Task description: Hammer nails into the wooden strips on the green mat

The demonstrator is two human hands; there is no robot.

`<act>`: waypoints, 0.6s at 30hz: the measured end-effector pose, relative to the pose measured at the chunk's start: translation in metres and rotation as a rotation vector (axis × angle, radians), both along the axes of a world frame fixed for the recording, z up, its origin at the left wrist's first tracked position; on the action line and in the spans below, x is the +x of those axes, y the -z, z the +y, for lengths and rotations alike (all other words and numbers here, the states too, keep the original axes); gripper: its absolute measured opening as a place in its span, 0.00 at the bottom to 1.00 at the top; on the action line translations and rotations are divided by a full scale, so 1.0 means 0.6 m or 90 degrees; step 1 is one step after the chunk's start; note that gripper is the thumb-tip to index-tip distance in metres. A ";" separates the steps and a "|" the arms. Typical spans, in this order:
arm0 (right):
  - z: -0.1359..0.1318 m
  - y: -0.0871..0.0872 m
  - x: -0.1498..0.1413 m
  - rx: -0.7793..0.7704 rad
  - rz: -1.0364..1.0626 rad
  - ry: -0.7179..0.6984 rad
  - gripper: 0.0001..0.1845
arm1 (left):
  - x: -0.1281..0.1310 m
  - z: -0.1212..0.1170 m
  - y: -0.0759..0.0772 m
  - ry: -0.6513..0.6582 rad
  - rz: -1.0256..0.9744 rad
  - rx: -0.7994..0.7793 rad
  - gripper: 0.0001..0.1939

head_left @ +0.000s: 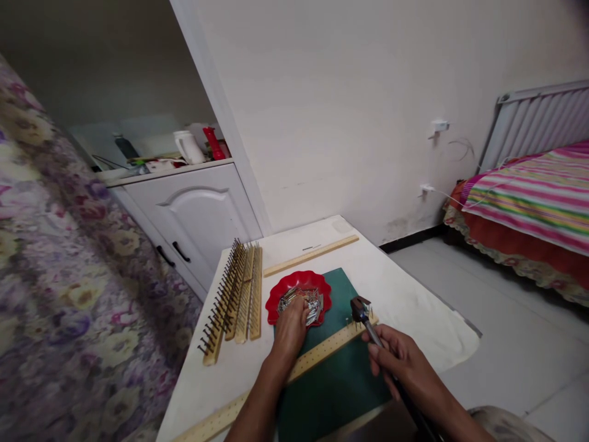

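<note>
Left hand: we're reaching into the red scalloped dish with the left hand [291,322], fingertips bunching among the loose nails [313,302]; whether they're gripping one, we cannot tell. Picking well here means pinching a single nail near its head, leaving the point free.

Right hand: we're gripping the hammer [361,310] in the right hand [399,362], fingers wrapping its shaft, head hanging above the strip's far right end. For control, we're wanting a firm but relaxed hold, the head well away from our left fingers.

Red dish [275,293]: it's sitting partly on the green mat [322,396], just beyond the strip, and our reach is short.

Drilled strip [329,345]: it's running from near left to far right across the mat, passing beneath our left forearm. Flat, steady support is what matters; a rocking strip would be tilting the nails.

Standing nails [356,323]: they're clustering at the far right end; careful spacing means we're not knocking them.

Nailed strips [211,358]: they're lying side by side at left, bristling with nails.
</note>
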State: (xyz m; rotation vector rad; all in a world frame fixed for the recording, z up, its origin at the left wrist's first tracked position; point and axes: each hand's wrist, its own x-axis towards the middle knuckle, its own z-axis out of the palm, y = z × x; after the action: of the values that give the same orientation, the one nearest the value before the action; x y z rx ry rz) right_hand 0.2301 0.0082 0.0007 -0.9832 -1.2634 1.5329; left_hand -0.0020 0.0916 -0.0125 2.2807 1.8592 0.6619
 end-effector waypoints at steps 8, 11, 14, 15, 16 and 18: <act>0.002 -0.002 -0.001 0.002 0.000 0.010 0.13 | 0.033 -0.043 -0.034 0.116 -0.214 0.026 0.09; 0.004 0.000 -0.002 0.007 0.006 0.033 0.13 | 0.062 -0.072 -0.038 0.154 -0.276 -0.014 0.09; 0.004 0.003 -0.002 0.013 0.002 0.065 0.13 | 0.096 -0.101 -0.039 0.218 -0.303 -0.054 0.09; 0.004 0.003 -0.002 0.016 -0.001 0.072 0.13 | 0.105 -0.109 -0.040 0.237 -0.308 -0.065 0.08; 0.004 0.004 -0.001 0.017 -0.002 0.076 0.13 | 0.113 -0.115 -0.041 0.252 -0.310 -0.071 0.08; 0.004 0.003 0.000 0.013 -0.001 0.079 0.13 | 0.123 -0.122 -0.043 0.267 -0.312 -0.071 0.07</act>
State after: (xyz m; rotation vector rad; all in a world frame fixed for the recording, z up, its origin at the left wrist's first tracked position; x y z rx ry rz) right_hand 0.2304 0.0107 -0.0011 -1.0303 -1.1941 1.4213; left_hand 0.0717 0.0183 0.0135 2.0905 1.1297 0.9120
